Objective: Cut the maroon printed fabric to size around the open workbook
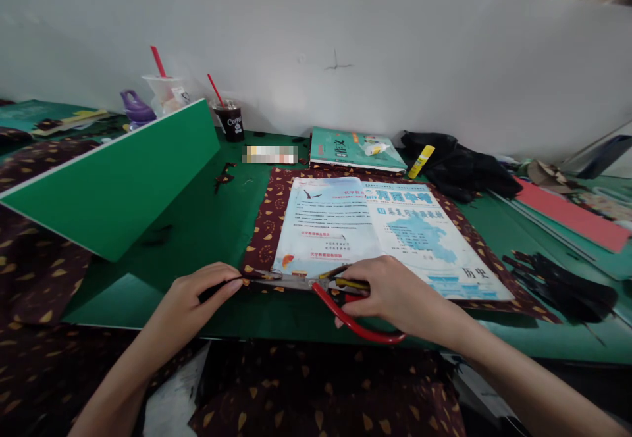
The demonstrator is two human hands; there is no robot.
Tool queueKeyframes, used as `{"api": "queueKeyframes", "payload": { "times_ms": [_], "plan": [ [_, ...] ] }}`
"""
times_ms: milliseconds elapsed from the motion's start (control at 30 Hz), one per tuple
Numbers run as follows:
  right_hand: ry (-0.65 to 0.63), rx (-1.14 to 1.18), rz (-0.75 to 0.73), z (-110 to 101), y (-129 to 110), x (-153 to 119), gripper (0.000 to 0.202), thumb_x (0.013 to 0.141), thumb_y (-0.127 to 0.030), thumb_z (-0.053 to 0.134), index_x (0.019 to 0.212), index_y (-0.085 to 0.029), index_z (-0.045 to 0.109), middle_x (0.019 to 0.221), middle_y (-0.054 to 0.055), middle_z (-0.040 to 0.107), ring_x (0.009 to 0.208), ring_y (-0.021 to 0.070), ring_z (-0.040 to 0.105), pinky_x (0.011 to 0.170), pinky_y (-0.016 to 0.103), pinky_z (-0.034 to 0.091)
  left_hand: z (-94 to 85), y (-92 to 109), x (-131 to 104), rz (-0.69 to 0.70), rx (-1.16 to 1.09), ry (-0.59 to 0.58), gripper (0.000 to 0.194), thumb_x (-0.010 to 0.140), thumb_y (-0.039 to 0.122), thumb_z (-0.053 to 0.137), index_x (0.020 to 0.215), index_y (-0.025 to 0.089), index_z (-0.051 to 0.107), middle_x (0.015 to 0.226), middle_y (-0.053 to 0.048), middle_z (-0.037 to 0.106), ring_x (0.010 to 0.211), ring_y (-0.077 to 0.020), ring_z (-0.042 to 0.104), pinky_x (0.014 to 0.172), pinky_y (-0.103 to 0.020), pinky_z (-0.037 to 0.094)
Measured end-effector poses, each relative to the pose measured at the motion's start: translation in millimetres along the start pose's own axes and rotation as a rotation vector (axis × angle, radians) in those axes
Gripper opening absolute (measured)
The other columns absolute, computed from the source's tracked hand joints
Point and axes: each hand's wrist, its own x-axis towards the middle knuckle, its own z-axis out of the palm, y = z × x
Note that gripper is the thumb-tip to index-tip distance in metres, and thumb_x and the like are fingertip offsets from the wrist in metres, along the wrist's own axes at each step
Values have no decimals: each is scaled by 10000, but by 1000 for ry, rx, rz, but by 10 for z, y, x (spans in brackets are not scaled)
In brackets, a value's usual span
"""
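Just right of the left hand (pixel 205 295), thumb and forefinger pinching the near-left edge of maroon leaf-print cloth (pixel 265 239), red-handled metal scissors (pixel 340 316) run roughly left-right, blades toward those fingertips, handles in the right hand's (pixel 382 287) curled fingers, left nearer the tips.

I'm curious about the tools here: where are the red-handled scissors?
In the head view, the scissors are low, near the centre, in the right hand, along the near edge of the open booklet, blades pointing toward the left hand.

The light is dim — the edges stretch.
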Motion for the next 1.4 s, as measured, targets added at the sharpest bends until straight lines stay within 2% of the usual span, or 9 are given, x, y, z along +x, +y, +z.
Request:
{"api": "queueKeyframes", "payload": {
  "times_ms": [167,433,600,633,700,800,1033,1200,1400],
  "plan": [
    [4,-22,-3,2,4,-3,151,798,-339,720,727,-210,687,649,-27,604,577,122,442,539,276,296,11,-7,2,-2,-9,19,298,881,536,618,832,261,722,944,1,742,900,-183,683,807,-204,494],
    [-22,-35,16,-22,-47,3,218,813,-396,735,723,-200,707,662,0,659,591,145,510,564,274,351,-1,19,9,3,9,15,347,875,577,603,831,257,727,941,-21,754,891,-208,696,801,-233,520],
    [10,65,-6,-60,-50,-13,228,896,-430,629,885,-225,728,777,23,712,639,168,584,578,279,391,-10,16,3,20,7,2,330,884,558,600,822,257,721,927,-10,749,877,-191,693,788,-216,512],
    [42,84,-1,-69,-37,-16,256,877,-461,649,965,-230,712,833,23,718,674,177,599,592,280,402,-11,12,-1,17,5,-2,324,886,551,601,828,256,721,932,-8,748,878,-188,691,790,-213,508],
    [91,84,6,-90,-1,-19,492,767,-554,745,1123,-230,640,1002,41,708,801,214,622,652,294,434,-12,4,-9,6,1,-12,314,888,541,603,837,255,722,940,-8,744,881,-185,686,799,-213,500],
    [48,42,-7,-118,38,-20,805,578,-643,844,1208,-228,565,1185,73,640,988,278,595,750,329,458,-13,1,-15,-4,-8,-15,302,886,531,612,838,254,722,942,-9,738,889,-186,678,809,-215,489],
    [-45,20,-41,-48,-46,10,690,602,-686,813,1120,-255,663,1057,28,694,884,246,610,686,306,421,-13,23,0,17,-21,-20,259,900,484,610,840,254,712,932,3,731,886,-172,666,800,-202,479],
    [-48,-19,-72,46,-90,82,668,596,-688,811,1074,-236,691,1000,34,707,854,246,614,658,314,410,-3,-22,1,26,-18,-9,255,896,483,615,857,253,719,955,3,735,902,-169,669,826,-200,479],
    [-41,-11,-85,54,-165,130,524,624,-611,826,977,-245,698,927,-11,699,757,182,574,590,283,362,-3,-94,-16,30,7,-7,269,904,484,598,890,248,725,994,-8,740,947,-179,675,860,-206,484]
  ]
}}
